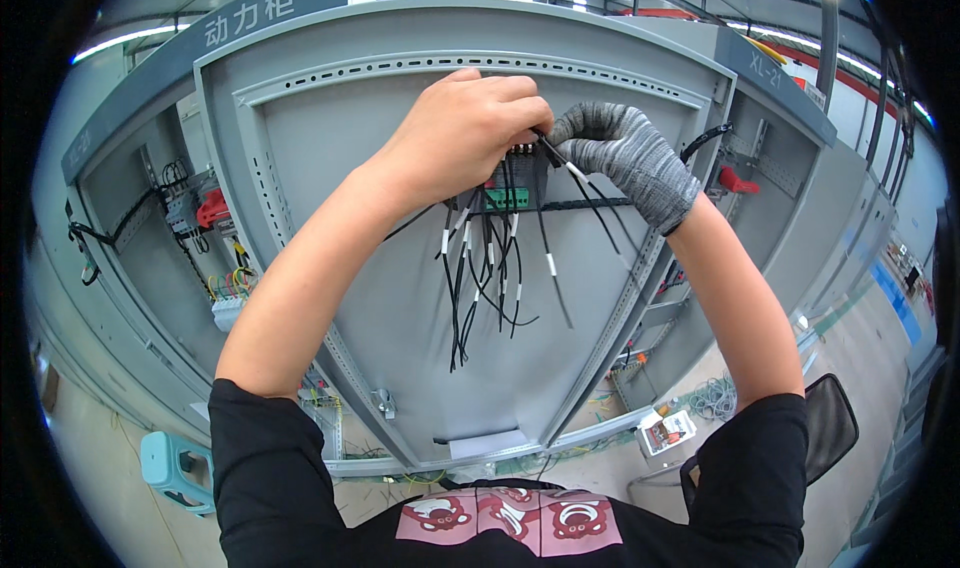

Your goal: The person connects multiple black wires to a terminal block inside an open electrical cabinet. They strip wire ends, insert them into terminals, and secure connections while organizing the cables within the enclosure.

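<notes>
Both my hands are raised to a grey cabinet door (420,308), at a dark device with a green terminal block (508,199) mounted on it. My bare left hand (478,123) is closed, its fingertips pinching at the top of the black wires beside the device. My right hand (622,153), in a grey knitted glove, is closed on black wires with white marker sleeves (575,172) that run down from its fingers. Several more black wires (470,298) with white sleeves hang loose below the device, their ends free. The exact fingertip contact is partly hidden.
Open cabinet bays flank the door, with red switch handles (213,208) and wiring inside. A black cable bundle (590,205) crosses the door. A teal stool (178,471) stands lower left. Coiled grey wire (713,398) and a box (665,433) lie lower right, near a black mesh chair back (832,428).
</notes>
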### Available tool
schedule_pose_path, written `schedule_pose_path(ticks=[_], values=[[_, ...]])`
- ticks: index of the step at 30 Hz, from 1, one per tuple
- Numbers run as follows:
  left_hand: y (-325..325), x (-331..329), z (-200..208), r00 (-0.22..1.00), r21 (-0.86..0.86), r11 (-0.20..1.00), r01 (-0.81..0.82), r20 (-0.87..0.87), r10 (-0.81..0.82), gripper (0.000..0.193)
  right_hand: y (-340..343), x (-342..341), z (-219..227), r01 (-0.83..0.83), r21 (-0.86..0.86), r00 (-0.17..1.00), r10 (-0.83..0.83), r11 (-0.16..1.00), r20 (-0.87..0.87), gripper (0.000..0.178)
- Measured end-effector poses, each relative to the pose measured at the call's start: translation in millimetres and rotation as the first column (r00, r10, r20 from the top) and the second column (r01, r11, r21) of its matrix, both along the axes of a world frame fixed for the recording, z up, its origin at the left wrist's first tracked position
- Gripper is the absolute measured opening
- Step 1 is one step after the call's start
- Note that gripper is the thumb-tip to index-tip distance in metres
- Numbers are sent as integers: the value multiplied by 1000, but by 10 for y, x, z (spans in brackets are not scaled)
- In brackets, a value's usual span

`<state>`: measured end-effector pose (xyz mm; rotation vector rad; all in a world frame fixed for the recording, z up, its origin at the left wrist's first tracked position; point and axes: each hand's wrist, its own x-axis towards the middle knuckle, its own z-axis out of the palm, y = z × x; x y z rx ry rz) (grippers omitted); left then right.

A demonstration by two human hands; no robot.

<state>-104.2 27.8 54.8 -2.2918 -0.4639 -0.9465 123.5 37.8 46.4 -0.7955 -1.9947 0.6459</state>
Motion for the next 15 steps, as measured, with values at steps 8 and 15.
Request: schedule_pose_path(ticks=[8, 15], values=[[92, 77, -11, 1000, 176, 984, -21, 15, 19, 14, -173, -234, -15, 290, 481, 893, -415, 827, 175, 33], [126, 77, -1, 998, 82, 997, 12, 67, -18, 12, -247, -383, -25, 361, 719, 769, -626, 594, 131, 27]])
